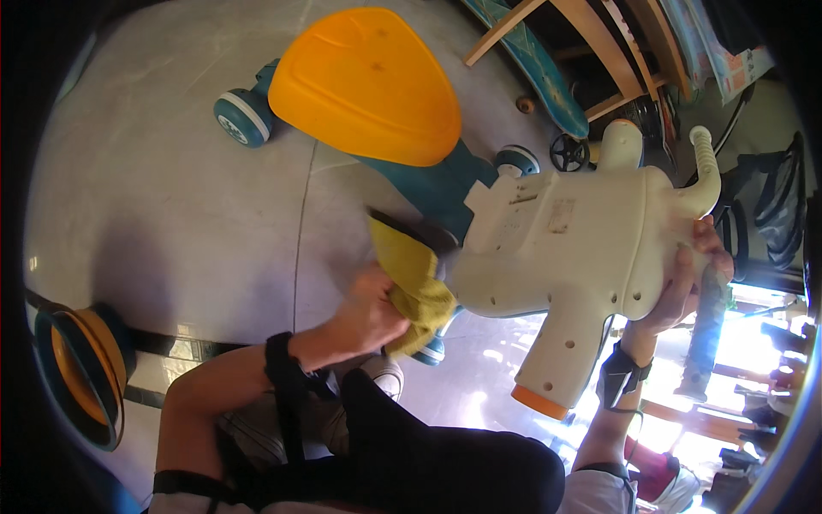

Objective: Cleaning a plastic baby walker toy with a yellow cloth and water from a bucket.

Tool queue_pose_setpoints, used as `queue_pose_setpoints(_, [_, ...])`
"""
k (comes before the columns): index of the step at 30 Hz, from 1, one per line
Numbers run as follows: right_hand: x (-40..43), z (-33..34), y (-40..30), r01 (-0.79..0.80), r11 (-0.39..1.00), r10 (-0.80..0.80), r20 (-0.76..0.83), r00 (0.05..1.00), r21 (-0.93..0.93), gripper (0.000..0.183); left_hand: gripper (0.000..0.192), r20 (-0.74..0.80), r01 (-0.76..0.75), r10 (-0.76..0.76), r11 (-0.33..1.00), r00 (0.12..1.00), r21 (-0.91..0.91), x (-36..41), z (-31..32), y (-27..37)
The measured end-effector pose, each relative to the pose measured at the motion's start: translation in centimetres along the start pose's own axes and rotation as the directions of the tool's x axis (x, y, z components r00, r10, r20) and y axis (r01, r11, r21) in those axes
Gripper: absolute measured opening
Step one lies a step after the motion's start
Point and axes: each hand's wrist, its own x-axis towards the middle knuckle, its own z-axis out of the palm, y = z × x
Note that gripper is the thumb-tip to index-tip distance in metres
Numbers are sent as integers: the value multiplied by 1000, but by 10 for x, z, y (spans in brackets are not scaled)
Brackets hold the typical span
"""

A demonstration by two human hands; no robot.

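Note:
A child's ride-on toy lies tipped in front of me. Its cream plastic front body (552, 244) shows screw holes and a small printed label, and has a ribbed handlebar grip (706, 154) at the upper right. My right hand (674, 289) grasps this front body near the handlebar. Bunched in my left hand (369, 315) is a yellow cloth (417, 276), close to the body's left edge; whether it touches is blurred. Beyond the cloth are the teal frame (411, 186), the orange-yellow seat (366, 87) and a teal wheel (243, 119).
On the left, a round teal-and-orange container (83, 379) stands on the grey tiled floor (192, 212). A blue skateboard deck (546, 77) leans by a wooden frame (597, 45) at the upper right. My shoe (385, 379) is below the cloth. Bright light washes out the lower right.

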Motion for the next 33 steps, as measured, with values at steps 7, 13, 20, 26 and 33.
queue_pose_setpoints(7, [1,5,1,3,1000,-4,-41,999,-21,25,25,533,-564,252,64,808,824,42,-11,-65])
queue_pose_setpoints(13, [1,-7,6,10,1000,-10,30,999,-5,23,37,585,-593,248,-50,772,804,43,-13,-77])
queue_pose_setpoints(20, [-2,14,-6,-46,999,46,-80,996,-1,26,34,111,-133,76,464,991,876,43,-5,-112])
queue_pose_setpoints(26, [3,-13,8,74,997,-75,68,995,19,25,27,-184,69,-16,957,983,281,19,-62,-108])
queue_pose_setpoints(33, [-3,2,0,-74,995,67,-101,993,-70,24,37,-282,-61,17,987,959,-149,59,40,-83])
